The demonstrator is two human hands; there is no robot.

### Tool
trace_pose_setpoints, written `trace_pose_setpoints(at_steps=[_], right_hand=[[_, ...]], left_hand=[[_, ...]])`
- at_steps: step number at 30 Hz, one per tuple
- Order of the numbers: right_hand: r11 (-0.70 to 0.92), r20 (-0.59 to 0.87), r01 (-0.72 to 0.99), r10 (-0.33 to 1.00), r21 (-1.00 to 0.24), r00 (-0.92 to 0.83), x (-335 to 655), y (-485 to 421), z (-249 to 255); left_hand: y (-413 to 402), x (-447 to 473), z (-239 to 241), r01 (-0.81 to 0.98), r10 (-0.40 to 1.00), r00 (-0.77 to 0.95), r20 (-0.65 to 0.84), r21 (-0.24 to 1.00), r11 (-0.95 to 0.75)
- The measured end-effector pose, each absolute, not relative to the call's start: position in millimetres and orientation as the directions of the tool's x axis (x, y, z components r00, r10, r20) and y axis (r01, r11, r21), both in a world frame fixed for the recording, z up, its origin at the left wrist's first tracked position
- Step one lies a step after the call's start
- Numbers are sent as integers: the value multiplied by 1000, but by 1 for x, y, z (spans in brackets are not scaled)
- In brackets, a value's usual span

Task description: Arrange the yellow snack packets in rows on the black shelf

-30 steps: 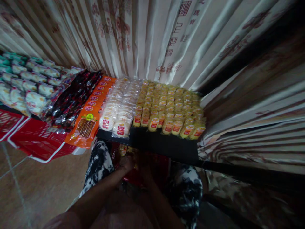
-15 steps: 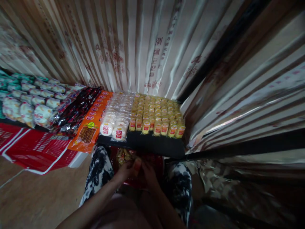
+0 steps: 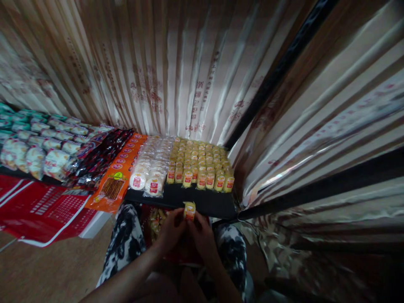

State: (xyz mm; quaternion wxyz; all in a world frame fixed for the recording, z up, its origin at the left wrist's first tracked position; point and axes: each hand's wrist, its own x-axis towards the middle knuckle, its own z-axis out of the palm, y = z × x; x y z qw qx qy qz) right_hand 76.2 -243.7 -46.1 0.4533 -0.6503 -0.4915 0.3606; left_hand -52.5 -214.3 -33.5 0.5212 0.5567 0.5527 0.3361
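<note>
Between my two hands, over the front edge of the black shelf (image 3: 186, 199), is a small yellow wrapped snack pack (image 3: 190, 211) with a red label, held upright. My left hand (image 3: 172, 229) grips its left side with closed fingers. The fingertips of my right hand (image 3: 201, 232) pinch it from the right. Just beyond, rows of matching yellow snack packs (image 3: 202, 164) stand on the shelf. More yellow packs (image 3: 156, 221) lie loose in a dark red container between my knees, partly hidden by my left hand.
Left of the yellow rows are round white wrapped crackers (image 3: 151, 168), an orange snack bag (image 3: 116, 176), dark shiny packets (image 3: 94, 160) and white-green packages (image 3: 47, 143). A red box (image 3: 47, 210) hangs below at left. Pleated curtains (image 3: 189, 63) and a black pole (image 3: 277, 75) stand behind.
Both hands have risen toward the shelf, and the yellow pack now shows upright between the fingertips. The camera view has shifted, so the shelf sits slightly lower and farther left.
</note>
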Motion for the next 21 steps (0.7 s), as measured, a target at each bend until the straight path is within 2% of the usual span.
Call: trace_pose_setpoints(at_steps=[3,8,12,16,21], right_hand=[[-84,54,352,930,-932,363,87,-225,-48],[-80,53,278,896,-957,440,99,-190,-44],[-138,83,357,839,-924,537,103,-169,-40],[-163,122,428,816,-889,565,102,-156,-44],[-141,141,477,850,-868,507,95,-146,-52]], left_hand=[[-201,-42,-30,367,985,146,-96,929,37],[-178,-22,-32,436,989,112,99,889,-139],[-162,-10,-38,481,975,126,183,849,-221],[-148,-4,-40,508,975,137,175,832,-221],[-137,-5,-39,538,984,127,122,825,-172]])
